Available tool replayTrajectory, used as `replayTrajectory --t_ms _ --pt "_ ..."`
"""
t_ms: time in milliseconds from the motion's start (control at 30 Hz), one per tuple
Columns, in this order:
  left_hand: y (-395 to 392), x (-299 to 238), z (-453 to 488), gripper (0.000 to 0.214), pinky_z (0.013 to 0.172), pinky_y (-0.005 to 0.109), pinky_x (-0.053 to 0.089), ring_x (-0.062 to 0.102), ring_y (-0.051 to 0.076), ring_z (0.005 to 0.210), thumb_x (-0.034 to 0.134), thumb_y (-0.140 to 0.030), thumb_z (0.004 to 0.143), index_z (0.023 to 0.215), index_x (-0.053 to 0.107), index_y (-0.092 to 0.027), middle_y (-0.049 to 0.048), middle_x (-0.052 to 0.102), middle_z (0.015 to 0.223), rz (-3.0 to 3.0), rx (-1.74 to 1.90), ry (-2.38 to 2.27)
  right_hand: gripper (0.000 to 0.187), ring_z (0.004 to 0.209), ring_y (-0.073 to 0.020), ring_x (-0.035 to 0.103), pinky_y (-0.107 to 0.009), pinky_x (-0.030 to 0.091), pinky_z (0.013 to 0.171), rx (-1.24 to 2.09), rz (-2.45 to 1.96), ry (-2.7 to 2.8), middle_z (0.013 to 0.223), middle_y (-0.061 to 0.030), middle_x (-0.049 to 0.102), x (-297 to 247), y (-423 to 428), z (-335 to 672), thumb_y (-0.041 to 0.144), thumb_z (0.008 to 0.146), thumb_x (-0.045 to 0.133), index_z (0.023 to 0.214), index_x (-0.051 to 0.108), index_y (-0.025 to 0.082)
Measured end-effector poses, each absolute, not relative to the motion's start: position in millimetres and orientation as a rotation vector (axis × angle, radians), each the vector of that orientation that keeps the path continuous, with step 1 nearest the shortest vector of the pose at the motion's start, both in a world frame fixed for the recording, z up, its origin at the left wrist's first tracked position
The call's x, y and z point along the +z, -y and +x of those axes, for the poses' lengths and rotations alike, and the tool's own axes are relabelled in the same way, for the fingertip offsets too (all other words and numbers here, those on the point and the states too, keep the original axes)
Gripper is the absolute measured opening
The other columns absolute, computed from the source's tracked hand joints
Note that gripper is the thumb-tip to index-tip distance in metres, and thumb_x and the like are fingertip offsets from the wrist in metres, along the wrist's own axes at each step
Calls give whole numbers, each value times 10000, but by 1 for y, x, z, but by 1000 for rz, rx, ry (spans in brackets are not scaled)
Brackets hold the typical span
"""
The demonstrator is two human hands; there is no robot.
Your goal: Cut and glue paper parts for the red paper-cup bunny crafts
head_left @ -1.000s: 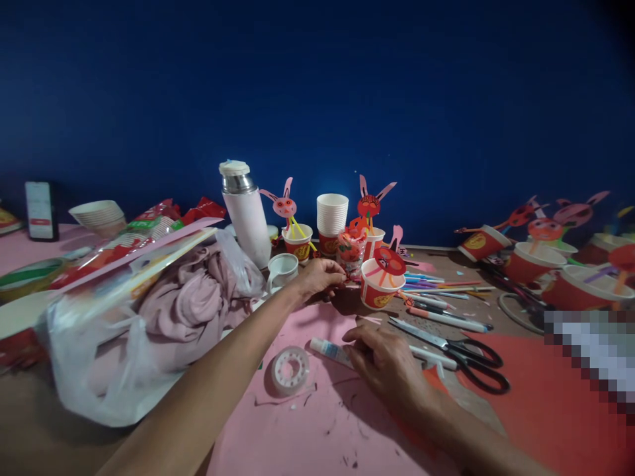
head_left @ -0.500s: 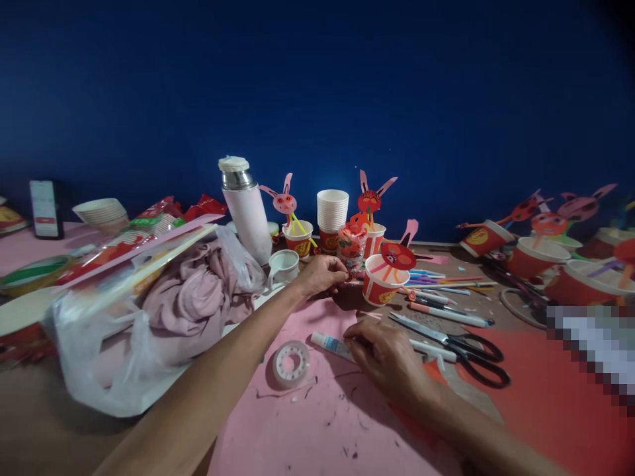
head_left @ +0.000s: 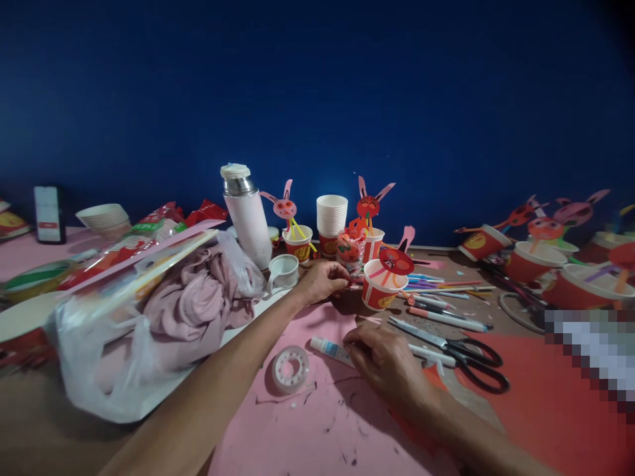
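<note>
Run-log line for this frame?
left hand: fingertips beside red paper cup with bunny cutout | right hand: resting on white glue tube over pink paper sheet

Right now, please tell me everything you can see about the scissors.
The scissors lie flat on the table, just right of the right hand, apparently not touching it. The two black looped handles, likely plastic, point right. The silvery metal blades, almost shut, point left and away. A white pen lies close along their near side.
</note>
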State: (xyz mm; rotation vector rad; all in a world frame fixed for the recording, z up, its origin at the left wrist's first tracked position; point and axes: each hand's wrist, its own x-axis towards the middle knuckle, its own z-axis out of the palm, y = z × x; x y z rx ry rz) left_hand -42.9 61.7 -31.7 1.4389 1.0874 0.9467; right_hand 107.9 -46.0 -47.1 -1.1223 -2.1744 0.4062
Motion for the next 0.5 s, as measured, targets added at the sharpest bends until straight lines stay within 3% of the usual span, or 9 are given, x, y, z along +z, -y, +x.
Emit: replayTrajectory --t_ms 167,500 --pt "-62 -36 -43 136 494 182 467 554 78 489 568 -37 686 763 651 -113 -13 618 562 1428 921 -1091 152 662 -149 531 -244 369 618 393 -1108 2169 704 -35 614 -46 46 107 123 776 487 740 621 186" --pt "-63 -41 -43 115 460 159 423 496 52 432 586 -75 694 770 666 -106 -28 581 537 1412 925 -1089 164 648 -153 551 -246 384 604 413 -1138 2169 692 -34 625 -46 47 109 141 779 482 780 639 188"
